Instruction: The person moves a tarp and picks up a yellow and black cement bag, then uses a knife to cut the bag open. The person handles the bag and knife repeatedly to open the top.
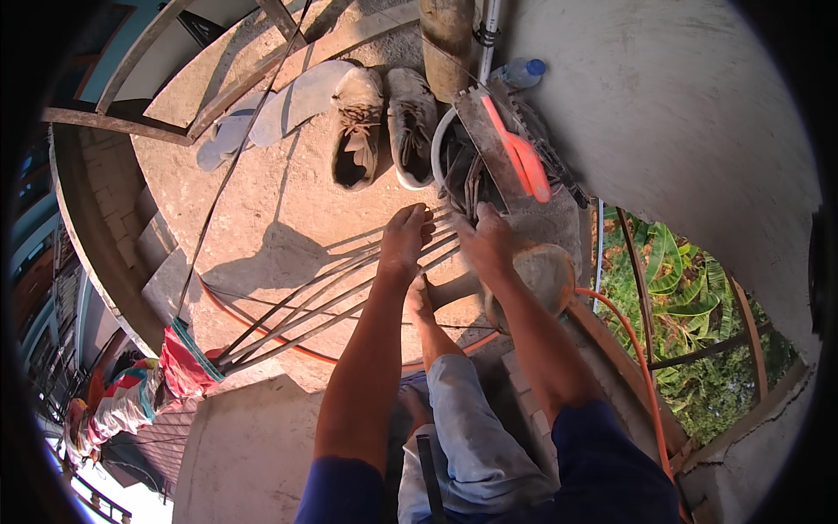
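Observation:
My left hand (407,239) is at mid-view with its fingers curled in. Just to its right, my right hand (489,241) also has bent fingers, close to the bucket's near rim. What either hand holds, if anything, is hidden. Several long thin rods (305,321) run from the lower left up to the hands, passing behind or under the left one; whether it grips them I cannot tell. Beyond the right hand stands a bucket (440,144) with dark items in it. Across its top lies a plastering trowel with a bright orange-pink handle (521,159).
Worn shoes (356,131) and grey slippers (301,100) lie ahead. A round post (446,52) and plastic bottle (524,72) stand behind the bucket. A dusty rounded container (546,281) sits by my right forearm. An orange hose (642,349) curves rightward. Red-green cloth (185,362) wraps the rods' lower-left end.

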Tool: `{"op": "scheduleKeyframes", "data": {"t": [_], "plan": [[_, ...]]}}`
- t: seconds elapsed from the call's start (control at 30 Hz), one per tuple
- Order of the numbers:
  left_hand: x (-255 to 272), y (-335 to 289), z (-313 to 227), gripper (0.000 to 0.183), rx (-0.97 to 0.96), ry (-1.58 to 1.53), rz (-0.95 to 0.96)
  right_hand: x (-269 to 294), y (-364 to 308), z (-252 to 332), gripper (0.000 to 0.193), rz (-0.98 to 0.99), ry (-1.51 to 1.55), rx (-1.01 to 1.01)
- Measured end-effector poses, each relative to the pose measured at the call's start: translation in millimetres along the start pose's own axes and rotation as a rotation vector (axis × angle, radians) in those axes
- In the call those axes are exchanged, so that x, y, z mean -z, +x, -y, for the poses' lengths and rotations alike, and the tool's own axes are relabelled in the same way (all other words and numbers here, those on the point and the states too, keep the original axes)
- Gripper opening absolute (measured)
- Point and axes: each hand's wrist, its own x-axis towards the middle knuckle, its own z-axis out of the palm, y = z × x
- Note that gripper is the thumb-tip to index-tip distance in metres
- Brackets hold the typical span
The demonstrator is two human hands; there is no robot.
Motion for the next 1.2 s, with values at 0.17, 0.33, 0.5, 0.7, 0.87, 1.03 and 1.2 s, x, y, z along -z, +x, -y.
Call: {"op": "scheduleKeyframes", "data": {"t": [0.17,0.33,0.5,0.7,0.87,1.03,1.2], "plan": [[-23.0,34.0,-6.6,0.043,-0.022,0.032,-0.073,13.1,-2.4,-5.3,0.032,0.024,0.161,0.015],[-25.1,59.6,-32.6,0.045,-0.07,0.388,-0.047,14.7,-6.6,-12.1,0.028,-0.014,0.304,-0.004],[-30.5,71.9,-37.7,0.05,0.049,0.759,0.017,17.1,-10.9,-12.7,0.023,-0.032,0.38,-0.095],[-45.7,69.9,-32.2,0.032,-0.516,0.853,-0.297,17.9,-12.5,-8.2,0.021,-0.027,0.402,-0.128],[-55.9,113.4,-50.1,0.026,-0.801,1.044,0.015,12.0,-14.9,-11.9,0.021,-0.088,0.442,-0.091],[-70.2,156.3,-54.4,0.02,-0.486,1.35,0.207,10.0,-24.0,-19.2,0.029,-0.142,0.508,-0.073],[-100.7,169.7,-61.6,0.015,-0.046,1.583,0.237,12.2,-30.2,-27.7,0.037,-0.157,0.482,-0.055]]}}
